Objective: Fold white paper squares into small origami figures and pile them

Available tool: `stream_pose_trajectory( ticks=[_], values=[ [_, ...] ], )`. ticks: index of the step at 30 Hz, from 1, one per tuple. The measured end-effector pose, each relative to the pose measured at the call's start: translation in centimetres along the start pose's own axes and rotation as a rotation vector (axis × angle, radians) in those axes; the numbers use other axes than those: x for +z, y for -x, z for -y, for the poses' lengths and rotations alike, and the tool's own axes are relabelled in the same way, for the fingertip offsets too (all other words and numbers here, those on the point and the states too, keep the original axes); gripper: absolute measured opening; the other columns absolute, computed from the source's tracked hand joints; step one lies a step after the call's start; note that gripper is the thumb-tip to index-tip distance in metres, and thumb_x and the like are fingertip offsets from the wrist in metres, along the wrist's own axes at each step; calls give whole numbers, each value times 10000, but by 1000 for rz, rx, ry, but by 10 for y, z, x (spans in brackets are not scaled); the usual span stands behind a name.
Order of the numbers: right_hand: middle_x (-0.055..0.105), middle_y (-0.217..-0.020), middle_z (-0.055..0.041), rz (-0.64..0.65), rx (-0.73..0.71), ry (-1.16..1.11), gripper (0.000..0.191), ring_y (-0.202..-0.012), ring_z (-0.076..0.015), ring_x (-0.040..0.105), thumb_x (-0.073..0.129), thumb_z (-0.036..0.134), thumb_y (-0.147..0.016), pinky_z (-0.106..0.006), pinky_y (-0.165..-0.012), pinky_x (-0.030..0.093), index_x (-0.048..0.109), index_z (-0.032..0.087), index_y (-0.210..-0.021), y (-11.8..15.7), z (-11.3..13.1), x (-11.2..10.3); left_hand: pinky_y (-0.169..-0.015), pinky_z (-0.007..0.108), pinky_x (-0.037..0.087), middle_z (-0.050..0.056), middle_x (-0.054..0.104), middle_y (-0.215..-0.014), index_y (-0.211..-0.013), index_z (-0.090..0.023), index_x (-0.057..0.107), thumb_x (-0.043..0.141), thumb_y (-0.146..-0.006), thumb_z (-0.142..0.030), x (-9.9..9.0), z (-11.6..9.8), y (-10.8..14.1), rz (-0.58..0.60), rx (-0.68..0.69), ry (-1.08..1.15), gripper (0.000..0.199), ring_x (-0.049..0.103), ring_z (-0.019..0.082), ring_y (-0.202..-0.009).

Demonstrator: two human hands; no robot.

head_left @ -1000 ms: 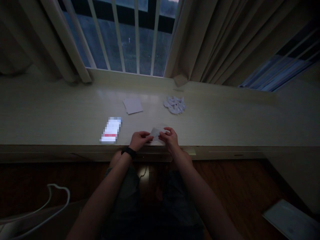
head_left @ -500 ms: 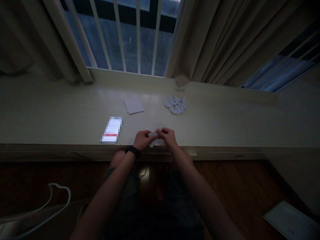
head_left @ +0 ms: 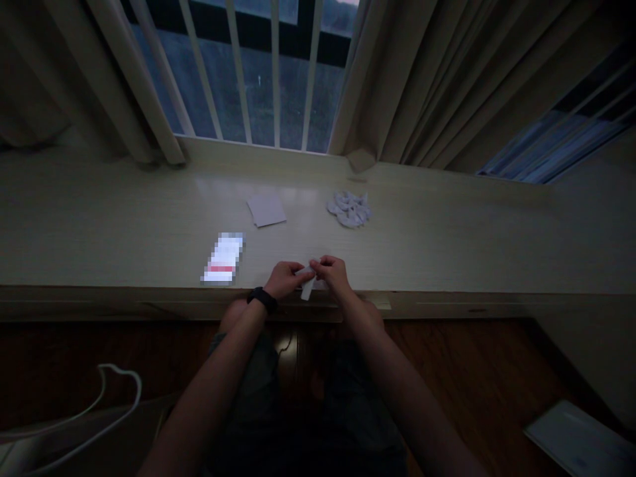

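Between my two hands is a folded piece of white paper (head_left: 307, 289), held over the front edge of the pale counter (head_left: 437, 245). My left hand (head_left: 284, 279) pinches it from the left, and a black band circles that wrist. From the right, my right hand (head_left: 332, 269) grips the same paper with thumb and fingers. One narrow strip of it hangs down between the hands. Farther back lies a small stack of square paper sheets (head_left: 267, 209). To its right is a pile of folded or crumpled white paper pieces (head_left: 350, 209).
A lit phone (head_left: 223, 258), its screen blurred out, lies left of my hands. Curtains (head_left: 397, 79) and a barred window stand behind the counter. A white cable (head_left: 134, 381) loops at the lower left, and a pale flat object (head_left: 579, 437) lies at the lower right.
The paper strip between my hands now hangs slightly lower and shows more clearly. Both hands have shifted only a little; the stack, pile and phone stay put.
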State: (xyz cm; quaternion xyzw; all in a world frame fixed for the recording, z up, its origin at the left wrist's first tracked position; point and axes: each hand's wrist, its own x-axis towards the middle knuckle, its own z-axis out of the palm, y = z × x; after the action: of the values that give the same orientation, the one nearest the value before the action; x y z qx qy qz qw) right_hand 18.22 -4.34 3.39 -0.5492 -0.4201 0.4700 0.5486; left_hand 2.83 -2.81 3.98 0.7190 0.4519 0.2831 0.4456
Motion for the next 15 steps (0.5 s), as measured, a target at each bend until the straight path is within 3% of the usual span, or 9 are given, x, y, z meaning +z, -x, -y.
stream_pose_trajectory(
  ticks=[7,11,15],
  values=[
    [503,-480,41,-4,63,-76,376,-430,-82,450,751,458,-549,-209,-404,387,500,179,-528,1,-1,1,-478,207,331,9,592,-556,-722,-114,701,588,-720,-552,0,0,2,31,-9,43,452,495,110,-513],
    [549,-508,9,18,25,-45,389,-456,-94,475,695,521,-626,-217,-430,397,566,166,-531,2,0,0,-492,208,344,12,609,-580,-724,-118,703,591,-718,-546,1,3,1,21,-24,55,443,504,112,-528],
    [531,-454,15,-50,-30,42,396,-424,-97,452,699,530,-616,-233,-435,384,579,170,-502,0,-1,2,-466,205,304,-2,565,-523,-668,-113,691,644,-662,-555,1,3,2,9,-10,12,445,466,103,-502]
  ],
)
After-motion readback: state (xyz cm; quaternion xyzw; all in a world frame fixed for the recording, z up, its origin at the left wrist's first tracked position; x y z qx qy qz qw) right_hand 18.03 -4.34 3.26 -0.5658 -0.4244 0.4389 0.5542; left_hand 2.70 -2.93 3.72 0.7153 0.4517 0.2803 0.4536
